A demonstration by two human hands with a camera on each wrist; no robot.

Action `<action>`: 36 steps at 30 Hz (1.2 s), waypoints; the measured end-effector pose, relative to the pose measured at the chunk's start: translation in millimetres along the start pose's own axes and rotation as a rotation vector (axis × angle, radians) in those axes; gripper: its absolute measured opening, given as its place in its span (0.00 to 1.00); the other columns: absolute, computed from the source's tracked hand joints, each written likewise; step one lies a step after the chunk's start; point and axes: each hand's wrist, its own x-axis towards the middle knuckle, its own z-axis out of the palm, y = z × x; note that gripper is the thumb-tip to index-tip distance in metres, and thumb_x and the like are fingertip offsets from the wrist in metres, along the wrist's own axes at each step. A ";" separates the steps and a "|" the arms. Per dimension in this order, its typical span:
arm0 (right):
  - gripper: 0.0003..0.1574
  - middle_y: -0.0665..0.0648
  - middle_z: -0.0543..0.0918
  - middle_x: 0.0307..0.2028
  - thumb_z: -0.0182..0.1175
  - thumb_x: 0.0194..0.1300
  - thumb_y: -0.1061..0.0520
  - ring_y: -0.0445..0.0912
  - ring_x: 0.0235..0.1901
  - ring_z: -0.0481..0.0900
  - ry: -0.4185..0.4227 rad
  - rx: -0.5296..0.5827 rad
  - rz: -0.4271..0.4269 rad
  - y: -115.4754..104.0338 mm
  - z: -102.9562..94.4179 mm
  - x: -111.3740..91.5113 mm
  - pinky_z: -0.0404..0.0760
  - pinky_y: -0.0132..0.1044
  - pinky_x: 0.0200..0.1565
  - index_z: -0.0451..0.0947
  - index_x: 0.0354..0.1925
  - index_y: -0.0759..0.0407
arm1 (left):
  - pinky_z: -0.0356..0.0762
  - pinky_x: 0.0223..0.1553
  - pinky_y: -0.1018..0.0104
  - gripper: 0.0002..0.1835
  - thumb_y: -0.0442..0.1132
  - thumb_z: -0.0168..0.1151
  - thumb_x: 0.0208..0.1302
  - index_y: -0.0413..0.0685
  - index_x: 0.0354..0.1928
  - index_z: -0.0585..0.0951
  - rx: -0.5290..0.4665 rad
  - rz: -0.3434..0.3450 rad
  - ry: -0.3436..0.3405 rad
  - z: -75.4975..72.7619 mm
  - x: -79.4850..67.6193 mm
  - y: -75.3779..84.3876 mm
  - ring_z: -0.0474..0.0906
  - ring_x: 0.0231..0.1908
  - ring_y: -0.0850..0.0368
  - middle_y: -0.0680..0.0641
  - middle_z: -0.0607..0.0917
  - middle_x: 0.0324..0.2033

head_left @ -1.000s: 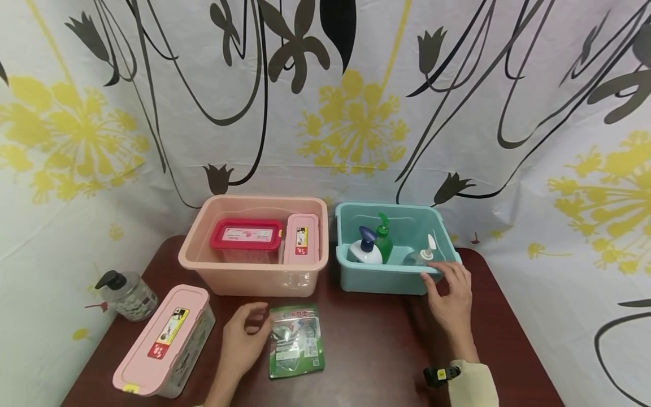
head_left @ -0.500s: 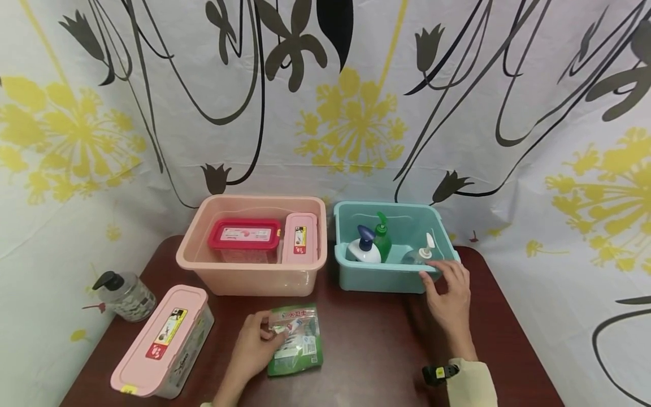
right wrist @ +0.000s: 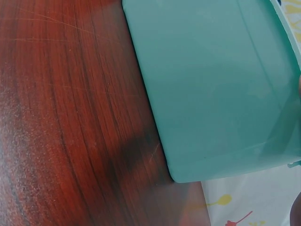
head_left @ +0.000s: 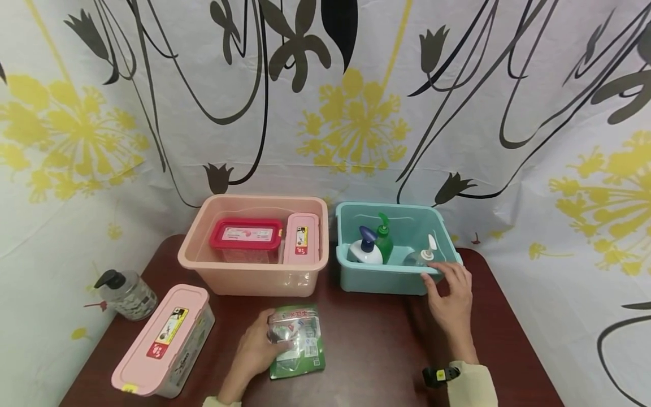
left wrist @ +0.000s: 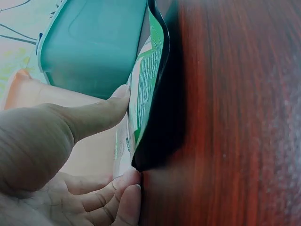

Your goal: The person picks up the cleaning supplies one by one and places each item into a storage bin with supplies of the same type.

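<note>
A green and clear pouch (head_left: pixel 297 342) with printed labels lies on the dark red table in the head view. My left hand (head_left: pixel 256 346) is at its left edge, the thumb on its top face and the other fingers along the edge. In the left wrist view, the pouch (left wrist: pixel 145 82) stands slightly off the table with a dark shadow below, pinched at the edge. My right hand (head_left: pixel 451 297) grips the front rim of the turquoise bin (head_left: pixel 383 281) near its right corner. Inside that bin are a white pump bottle (head_left: pixel 365 252), a green one (head_left: pixel 383 243) and a clear one (head_left: pixel 421 258).
A peach bin (head_left: pixel 254 282) stands left of the turquoise one, holding a red-lidded box (head_left: pixel 246 234) and a pink-lidded box (head_left: pixel 302 240). At the left lie a long pink-lidded container (head_left: pixel 163 339) and a clear black-pump bottle (head_left: pixel 129 297). A patterned curtain (head_left: pixel 325 141) hangs behind.
My left hand has moved right onto the pouch, and its thumb has come down on the pouch's face. The right hand stays at the turquoise bin's rim.
</note>
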 end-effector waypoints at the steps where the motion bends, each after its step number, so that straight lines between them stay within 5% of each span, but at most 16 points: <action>1: 0.20 0.58 0.80 0.43 0.70 0.52 0.60 0.53 0.52 0.67 -0.001 -0.001 0.001 0.1 -0.1 0.0 0.59 0.43 0.60 0.82 0.45 0.57 | 0.73 0.35 0.55 0.49 0.53 0.77 0.38 0.48 0.64 0.65 -0.002 -0.009 0.005 0.5 0.1 -0.3 0.78 0.38 0.52 0.44 0.83 0.41; 7: 0.20 0.58 0.79 0.44 0.70 0.52 0.60 0.52 0.53 0.67 -0.003 0.001 0.005 0.9 0.0 -0.4 0.59 0.43 0.60 0.82 0.46 0.57 | 0.73 0.43 0.50 0.55 0.52 0.78 0.36 0.44 0.67 0.61 -0.031 -0.038 0.063 4.3 -1.1 -4.9 0.79 0.43 0.48 0.42 0.84 0.42; 17: 0.20 0.58 0.80 0.43 0.70 0.52 0.61 0.53 0.52 0.67 0.013 0.007 -0.014 -0.4 1.3 0.0 0.59 0.41 0.59 0.82 0.46 0.57 | 0.65 0.26 0.67 0.46 0.50 0.79 0.35 0.46 0.60 0.68 -0.144 0.003 0.049 3.9 -3.2 -13.2 0.70 0.22 0.62 0.55 0.79 0.23; 25: 0.20 0.58 0.79 0.44 0.70 0.52 0.60 0.53 0.52 0.67 0.003 0.003 0.002 -1.0 1.2 0.1 0.59 0.43 0.59 0.82 0.46 0.57 | 0.72 0.22 0.70 0.33 0.41 0.79 0.36 0.40 0.45 0.72 -0.482 -0.009 -0.039 4.2 -3.9 -16.3 0.75 0.21 0.61 0.48 0.83 0.26; 36: 0.20 0.58 0.79 0.44 0.70 0.52 0.61 0.53 0.53 0.67 0.009 0.010 0.004 -0.8 1.0 -0.4 0.59 0.45 0.60 0.82 0.45 0.58 | 0.79 0.28 0.64 0.31 0.38 0.76 0.43 0.35 0.49 0.75 -0.645 -0.024 -0.072 1.5 -5.8 -11.9 0.83 0.28 0.56 0.42 0.86 0.35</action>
